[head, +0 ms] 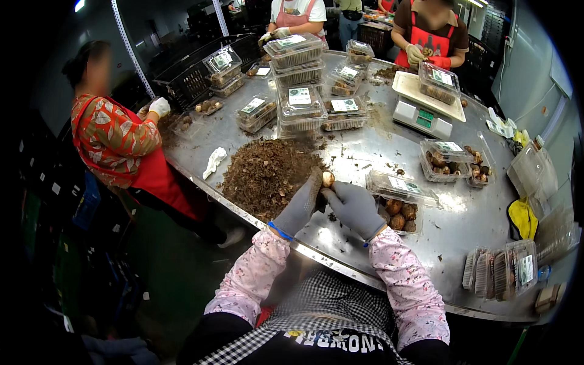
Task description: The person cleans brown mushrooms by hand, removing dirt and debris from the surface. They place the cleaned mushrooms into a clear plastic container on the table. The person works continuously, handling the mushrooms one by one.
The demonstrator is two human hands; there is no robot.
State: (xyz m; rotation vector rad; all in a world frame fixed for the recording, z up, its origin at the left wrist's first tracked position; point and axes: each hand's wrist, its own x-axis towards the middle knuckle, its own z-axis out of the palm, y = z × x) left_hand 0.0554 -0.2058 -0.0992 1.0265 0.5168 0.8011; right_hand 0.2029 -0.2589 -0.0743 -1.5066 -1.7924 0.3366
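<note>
My left hand (303, 200), in a grey glove, holds a small roundish brown-and-white bulb or corm (328, 179) near its fingertips. My right hand (356, 205), gloved alike, meets the left just below the bulb; whether it grips the bulb too is not plain. Left of my hands lies a heap of brown crumbly peelings (269, 175) on the metal table (328, 255). Beside my right hand stands an open clear plastic clamshell box (413, 226) with several brown bulbs (397, 221) in it, its labelled lid (401, 185) tilted back.
Stacked clamshell boxes (299, 105) stand beyond the heap, a digital scale (422, 118) with a box on it at back right. More part-filled boxes (445, 162) and empty-looking clamshells (502, 271) lie right. A crumpled white glove (214, 162) lies left. Co-workers stand at the left and far sides.
</note>
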